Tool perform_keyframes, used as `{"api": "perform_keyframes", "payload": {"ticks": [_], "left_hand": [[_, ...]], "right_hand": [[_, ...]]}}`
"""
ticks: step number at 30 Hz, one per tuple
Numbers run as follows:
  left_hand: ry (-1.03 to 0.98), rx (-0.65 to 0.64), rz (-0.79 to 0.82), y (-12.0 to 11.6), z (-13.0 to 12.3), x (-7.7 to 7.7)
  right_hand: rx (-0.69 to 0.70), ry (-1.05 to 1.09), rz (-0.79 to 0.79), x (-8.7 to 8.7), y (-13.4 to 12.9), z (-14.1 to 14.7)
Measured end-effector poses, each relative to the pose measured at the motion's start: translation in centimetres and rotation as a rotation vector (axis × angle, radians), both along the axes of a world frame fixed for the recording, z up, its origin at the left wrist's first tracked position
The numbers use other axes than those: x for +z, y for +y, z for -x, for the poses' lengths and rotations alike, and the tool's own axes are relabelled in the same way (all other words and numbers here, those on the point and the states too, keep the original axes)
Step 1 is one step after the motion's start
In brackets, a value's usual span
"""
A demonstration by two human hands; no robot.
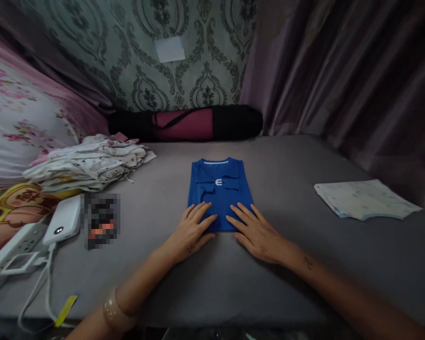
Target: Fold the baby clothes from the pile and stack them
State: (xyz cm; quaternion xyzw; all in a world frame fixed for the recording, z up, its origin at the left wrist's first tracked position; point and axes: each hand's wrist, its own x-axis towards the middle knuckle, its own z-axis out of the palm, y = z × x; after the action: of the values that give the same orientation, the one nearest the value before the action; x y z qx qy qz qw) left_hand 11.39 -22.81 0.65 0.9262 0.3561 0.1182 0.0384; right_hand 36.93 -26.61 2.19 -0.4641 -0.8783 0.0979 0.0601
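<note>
A blue shirt (219,198) lies folded into a neat oblong on the grey sheet, its neckline at the far end and a small white mark on its front. My left hand (194,229) rests flat on the near left corner of the shirt, fingers spread. On the near right corner lies my right hand (257,231), also flat with its fingers apart. Both thumbs touch down around the shirt's near edge. Part of that edge is hidden under the hands.
Folded pale cloth (366,199) lies at the right. Stacked white clothes (92,160) sit at the left, behind a white power bank (64,219), a power strip (16,250) and cables. A black and maroon long bag (186,124) lies along the patterned wall.
</note>
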Motion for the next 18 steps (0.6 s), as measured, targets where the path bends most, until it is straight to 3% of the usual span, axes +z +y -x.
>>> {"api": "perform_keyframes", "payload": {"ticks": [6, 13, 18], "left_hand": [[0.042, -0.152, 0.021, 0.2, -0.8, 1.0], [0.011, -0.073, -0.036, 0.9, -1.7, 0.8], [0.022, -0.119, -0.082, 1.0, -0.2, 0.1]], "right_hand": [[0.076, 0.075, 0.034, -0.6, 0.1, 0.9], [-0.014, 0.175, -0.111, -1.9, 1.2, -0.6], [-0.032, 0.164, -0.186, -2.7, 1.7, -2.4]]}}
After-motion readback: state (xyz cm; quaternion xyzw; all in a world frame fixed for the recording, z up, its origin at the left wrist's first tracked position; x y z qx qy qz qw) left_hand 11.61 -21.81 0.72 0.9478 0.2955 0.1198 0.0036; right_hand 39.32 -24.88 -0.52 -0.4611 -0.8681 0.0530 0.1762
